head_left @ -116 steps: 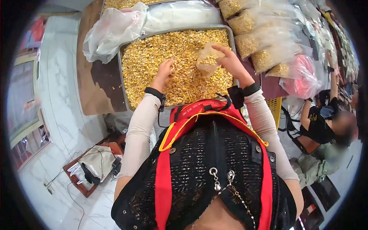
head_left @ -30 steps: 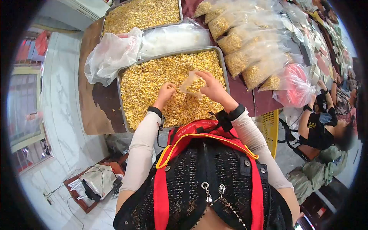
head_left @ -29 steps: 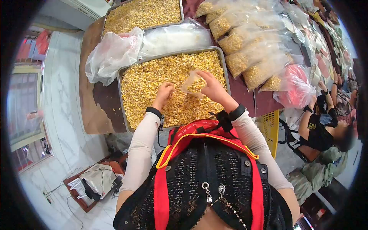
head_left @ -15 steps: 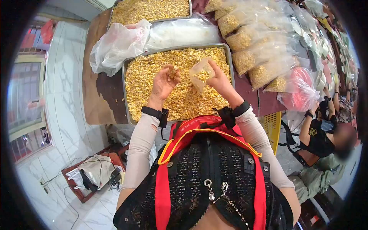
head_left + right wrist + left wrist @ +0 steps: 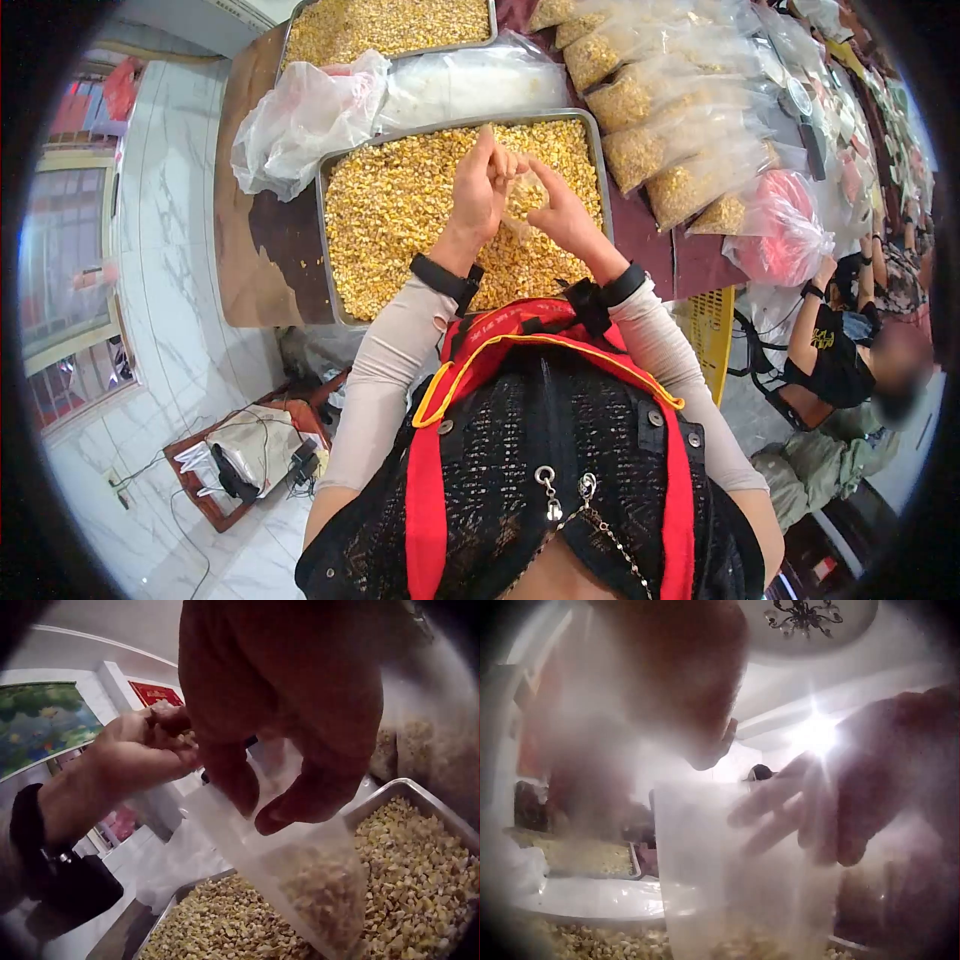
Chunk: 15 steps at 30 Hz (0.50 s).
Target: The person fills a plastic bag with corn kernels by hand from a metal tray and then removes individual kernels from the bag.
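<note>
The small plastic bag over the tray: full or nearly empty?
Partly filled: corn kernels sit only in the bottom of the plastic bag; its top looks clear.

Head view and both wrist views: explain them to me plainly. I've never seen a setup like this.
No machine here: a person wears three cameras. The head camera looks down at both hands; each wrist camera looks at its own hand up close. On the table stands a metal tray full of corn kernels, with filled bags beside it. The right hand grips a small clear bag with its fingers; the left hand pinches some kernels at the bag's mouth.
</note>
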Each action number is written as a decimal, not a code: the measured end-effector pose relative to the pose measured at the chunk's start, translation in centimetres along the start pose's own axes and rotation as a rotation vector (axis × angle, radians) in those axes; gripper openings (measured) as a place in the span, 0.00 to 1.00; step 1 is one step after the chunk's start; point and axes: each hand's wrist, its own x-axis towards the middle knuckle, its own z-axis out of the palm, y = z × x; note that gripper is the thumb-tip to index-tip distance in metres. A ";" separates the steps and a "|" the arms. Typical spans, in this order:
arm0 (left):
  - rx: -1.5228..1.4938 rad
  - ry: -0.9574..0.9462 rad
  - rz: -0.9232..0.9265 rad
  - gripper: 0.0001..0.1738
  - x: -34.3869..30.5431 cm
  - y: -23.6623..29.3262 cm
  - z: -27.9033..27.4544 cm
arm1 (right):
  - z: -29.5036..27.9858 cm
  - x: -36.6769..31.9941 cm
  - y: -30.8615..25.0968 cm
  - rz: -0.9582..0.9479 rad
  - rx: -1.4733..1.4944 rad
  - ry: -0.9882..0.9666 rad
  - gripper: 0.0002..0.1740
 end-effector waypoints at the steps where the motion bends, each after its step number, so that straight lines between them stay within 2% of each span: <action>1: 0.001 0.036 0.014 0.26 0.2 0.1 0.2 | 0.1 0.0 0.3 -0.005 -0.003 0.000 0.41; 4: -0.162 0.058 0.038 0.26 1.0 1.2 -0.6 | -0.1 0.1 0.6 -0.025 0.067 -0.018 0.40; 5: -0.138 0.062 0.067 0.25 1.3 1.6 -1.9 | -0.4 -0.1 0.5 -0.022 -0.001 0.012 0.40; 6: -0.133 0.073 0.070 0.25 1.4 1.9 -3.2 | -0.4 -0.1 1.3 -0.003 0.085 0.000 0.40; 8: 0.061 0.273 -0.035 0.24 1.4 2.1 -5.8 | -0.9 -0.2 1.8 0.067 0.144 -0.017 0.39; 9: 0.172 0.402 -0.083 0.23 1.5 0.8 -8.5 | -1.3 -0.6 1.0 0.116 0.062 -0.012 0.39; 10: 0.170 0.407 -0.081 0.23 1.0 -1.1 -11.9 | -1.6 -0.7 0.8 0.115 0.061 -0.017 0.39; 12: 1.099 0.423 -0.230 0.17 -0.2 -5.0 -18.0 | -1.8 -0.8 0.7 0.160 0.098 -0.009 0.41; 14: 1.422 0.270 -0.110 0.16 -2.5 -7.7 -19.0 | -1.7 -0.8 0.5 0.131 0.108 0.005 0.41; 15: 1.420 0.273 -0.111 0.16 -3.8 -8.3 -17.9 | -1.8 -0.8 0.3 0.196 0.148 -0.026 0.40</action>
